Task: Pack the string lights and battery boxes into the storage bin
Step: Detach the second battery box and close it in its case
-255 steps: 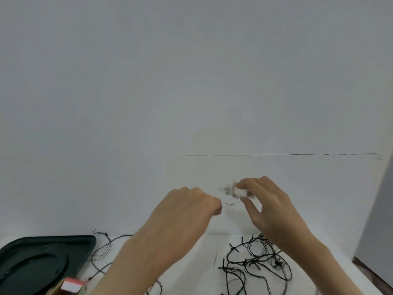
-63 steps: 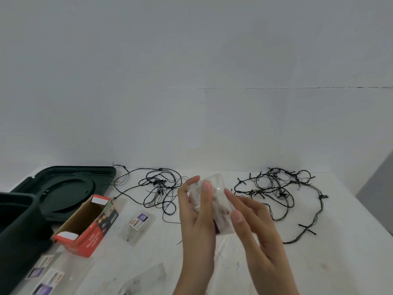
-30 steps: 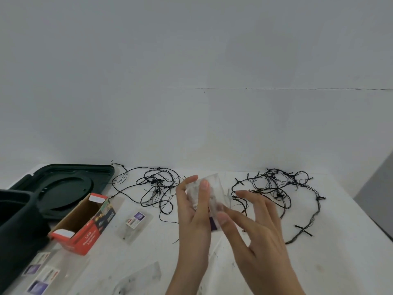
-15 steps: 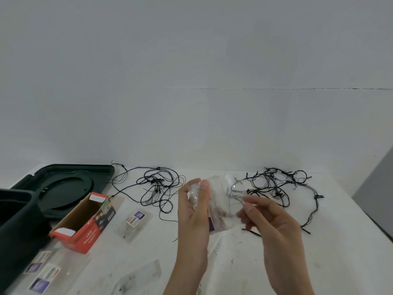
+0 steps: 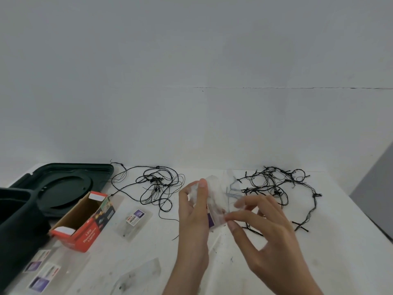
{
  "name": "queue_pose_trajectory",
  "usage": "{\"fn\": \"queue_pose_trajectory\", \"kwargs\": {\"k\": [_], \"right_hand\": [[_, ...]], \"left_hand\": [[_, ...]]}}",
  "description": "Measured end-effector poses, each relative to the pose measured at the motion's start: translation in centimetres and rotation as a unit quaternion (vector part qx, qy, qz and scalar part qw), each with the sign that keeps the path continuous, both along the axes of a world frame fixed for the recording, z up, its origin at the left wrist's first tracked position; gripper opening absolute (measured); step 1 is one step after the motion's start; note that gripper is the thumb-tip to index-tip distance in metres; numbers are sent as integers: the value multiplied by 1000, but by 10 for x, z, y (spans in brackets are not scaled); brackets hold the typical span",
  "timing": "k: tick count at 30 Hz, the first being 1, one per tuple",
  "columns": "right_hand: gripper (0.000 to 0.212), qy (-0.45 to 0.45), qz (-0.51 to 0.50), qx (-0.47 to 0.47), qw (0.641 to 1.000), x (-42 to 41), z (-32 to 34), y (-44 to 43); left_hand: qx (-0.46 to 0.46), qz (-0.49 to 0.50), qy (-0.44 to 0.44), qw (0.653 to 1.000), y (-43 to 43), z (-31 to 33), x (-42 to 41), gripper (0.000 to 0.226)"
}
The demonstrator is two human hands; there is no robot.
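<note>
- On the table's (image 5: pixel 340 252) left edge stood the bin (image 5: pixel 19 220); bare top lay near-right of the lights (image 5: pixel 276 184).
- Mid-table, the left hand (image 5: pixel 192 218) gripped the bag (image 5: pixel 215 199) upright, long axis vertical; the right hand (image 5: pixel 270 237) pinched its lower corner.

string-light tangles (image 5: pixel 158 187) 2 | clear packets (image 5: pixel 134 220) perhaps 5 (1 held) | box (image 5: pixel 90 229) 1 | bin (image 5: pixel 18 222) 1 | lid (image 5: pixel 63 182) 1

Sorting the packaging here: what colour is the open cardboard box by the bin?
The box is orange-red with white end flaps, brown inside; head view.
</note>
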State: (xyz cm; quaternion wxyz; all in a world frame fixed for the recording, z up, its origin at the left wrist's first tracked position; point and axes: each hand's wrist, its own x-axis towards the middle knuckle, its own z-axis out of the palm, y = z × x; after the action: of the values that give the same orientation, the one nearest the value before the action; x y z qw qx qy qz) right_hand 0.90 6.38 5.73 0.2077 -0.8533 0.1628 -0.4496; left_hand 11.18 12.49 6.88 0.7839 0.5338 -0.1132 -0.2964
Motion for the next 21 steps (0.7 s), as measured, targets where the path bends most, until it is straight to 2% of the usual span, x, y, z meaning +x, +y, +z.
{"fn": "queue_pose_trajectory", "kwargs": {"k": [6, 9, 10, 13, 16, 21], "right_hand": [[17, -40, 7, 44, 998, -1, 4, 4], [47, -88, -11, 134, 987, 1, 2, 8], [47, -100, -14, 148, 984, 3, 1, 9], [28, -99, -45, 50, 993, 8, 0, 10], [27, -111, -91, -10, 990, 10, -5, 9], [27, -94, -115, -52, 988, 10, -11, 4]], "left_hand": [[-9, 0, -23, 1000, -1, -1, -1, 38], [0, 11, -53, 999, -2, 0, -4, 28], [1, 13, -58, 998, -2, 0, -5, 29], [4, 16, -68, 998, -2, 2, -6, 31], [-7, 24, -67, 997, -2, 5, -7, 30], [-18, 37, -76, 996, -3, 8, -10, 39]]}}
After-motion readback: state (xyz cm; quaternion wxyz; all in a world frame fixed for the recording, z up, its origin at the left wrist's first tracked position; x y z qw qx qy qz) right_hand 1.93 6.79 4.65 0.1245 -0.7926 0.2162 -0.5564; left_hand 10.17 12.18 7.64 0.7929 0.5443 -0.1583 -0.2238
